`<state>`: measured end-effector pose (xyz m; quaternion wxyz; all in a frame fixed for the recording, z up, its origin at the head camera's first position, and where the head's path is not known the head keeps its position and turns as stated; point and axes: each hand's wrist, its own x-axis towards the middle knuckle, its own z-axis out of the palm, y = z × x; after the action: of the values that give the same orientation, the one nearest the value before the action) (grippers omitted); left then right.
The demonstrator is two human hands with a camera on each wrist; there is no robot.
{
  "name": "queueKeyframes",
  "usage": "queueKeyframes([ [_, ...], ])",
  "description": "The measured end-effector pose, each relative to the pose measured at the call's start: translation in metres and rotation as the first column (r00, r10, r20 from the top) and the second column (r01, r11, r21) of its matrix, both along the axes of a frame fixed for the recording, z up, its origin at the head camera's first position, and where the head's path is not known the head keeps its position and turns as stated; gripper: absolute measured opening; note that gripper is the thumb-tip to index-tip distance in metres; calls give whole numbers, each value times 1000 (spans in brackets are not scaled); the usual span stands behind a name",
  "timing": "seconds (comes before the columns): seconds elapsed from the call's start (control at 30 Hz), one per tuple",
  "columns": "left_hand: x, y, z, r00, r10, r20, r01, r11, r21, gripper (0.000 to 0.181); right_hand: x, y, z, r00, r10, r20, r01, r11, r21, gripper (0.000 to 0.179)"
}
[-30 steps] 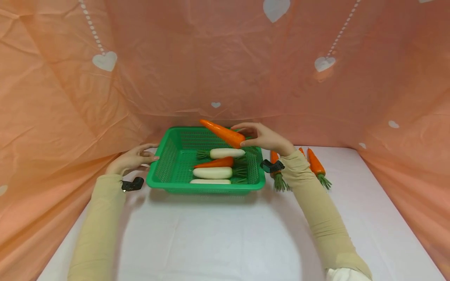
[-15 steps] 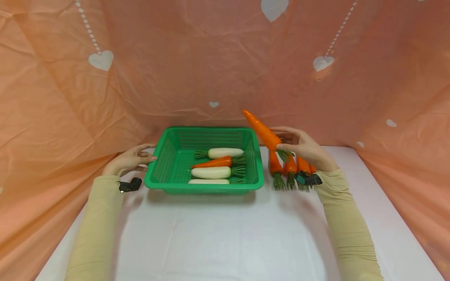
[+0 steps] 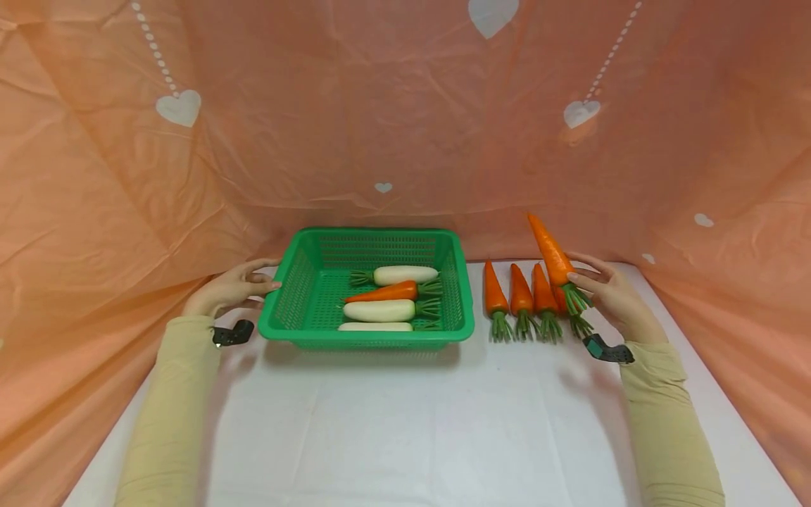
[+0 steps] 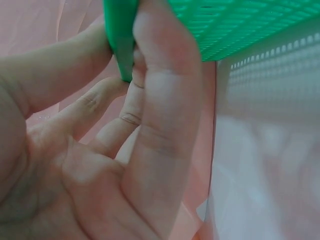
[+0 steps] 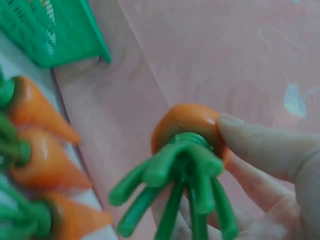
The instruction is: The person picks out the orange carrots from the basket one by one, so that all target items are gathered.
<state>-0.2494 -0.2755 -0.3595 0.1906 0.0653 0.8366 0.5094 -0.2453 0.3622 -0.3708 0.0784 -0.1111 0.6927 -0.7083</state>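
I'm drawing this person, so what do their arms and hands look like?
The left sleeve and right sleeve match: long, plain, pale yellow-beige and a bit wrinkled. The left hand and right hand are bare, with no gloves. By the wrists are a left black gadget and a right black gadget; the right one shows a teal-green patch.

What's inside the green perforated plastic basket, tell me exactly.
Three long white radishes and one tapered orange carrot, all with green stalks, lie in the basket. Its near rim covers part of the nearest radish; anything low behind that rim is hidden.
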Motion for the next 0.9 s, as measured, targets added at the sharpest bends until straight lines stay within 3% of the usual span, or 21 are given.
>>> queueKeyframes([
  [0.2,0,0,1,1000,-2,-4,2,1000,1,73,12,27,-14,992,-113,50,118,988,-103,36],
  [0.37,0,1,0,1000,2,-2,-2,1000,-10,73,19,42,-25,966,-202,164,221,970,-106,31],
  [0.5,1,0,0,1000,5,-3,-5,1000,-16,73,19,52,-34,939,-254,233,259,966,13,38],
  [0.6,1,0,0,1000,6,-3,-6,1000,-7,72,16,57,-41,925,-298,234,264,950,165,49],
  [0.67,1,0,0,1000,7,-4,-7,1000,-1,71,15,59,-46,928,-316,199,254,925,282,58],
  [0.77,2,1,0,1000,4,-2,-4,1000,6,71,14,62,-52,936,-323,136,235,866,441,70],
  [0.9,2,1,0,1000,-1,-10,1,1000,-7,72,14,63,-55,943,-322,83,227,805,547,77],
])
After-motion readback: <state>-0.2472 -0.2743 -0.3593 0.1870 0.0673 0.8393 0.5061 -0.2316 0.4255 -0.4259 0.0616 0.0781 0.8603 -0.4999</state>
